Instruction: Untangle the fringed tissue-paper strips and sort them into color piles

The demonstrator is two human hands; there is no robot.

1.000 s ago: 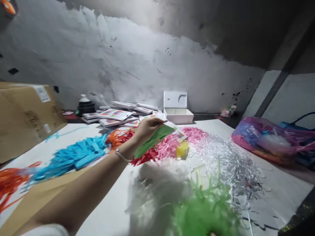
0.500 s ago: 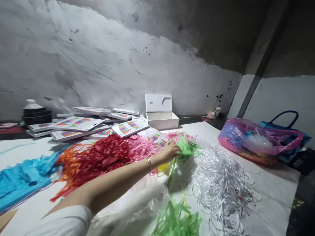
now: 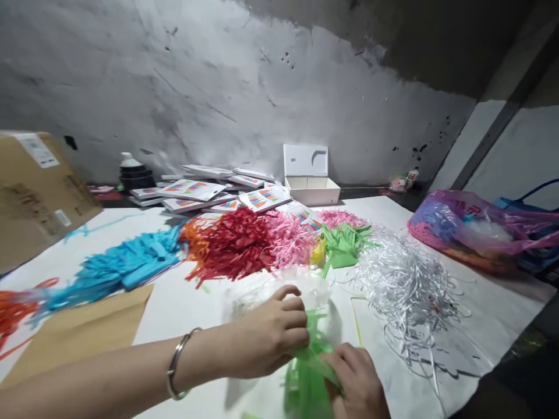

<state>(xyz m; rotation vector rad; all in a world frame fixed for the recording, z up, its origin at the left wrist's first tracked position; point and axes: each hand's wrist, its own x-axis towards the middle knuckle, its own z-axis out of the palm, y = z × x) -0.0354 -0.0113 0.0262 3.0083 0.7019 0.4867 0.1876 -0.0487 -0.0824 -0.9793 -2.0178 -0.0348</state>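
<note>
Green strips at the near edge, just right of centre, and both hands are on them! Left hand, its arm laid across from the left: fingers curled, closed on the far part of the green strips. Right hand, near right: a pinch between thumb and fingers, with a piece of green spanning the gap between the two. Motion blur hides exactly how many strips each one has.

Featherlight stuff, by the look of it: thin, limp, papery, a touch see-through, so it should fold at the slightest push and could crease or tear under a hard tug. Where to hold? Gathered in the middle, I'd say; single loose ends would likely slip away. Crumpled clear plastic sits just beyond the left hand, filmy and probably slippery. Farther off, a second green bunch shows a solid band on its near side, surely the firmer hold, with white strands spilling to its right.
</note>
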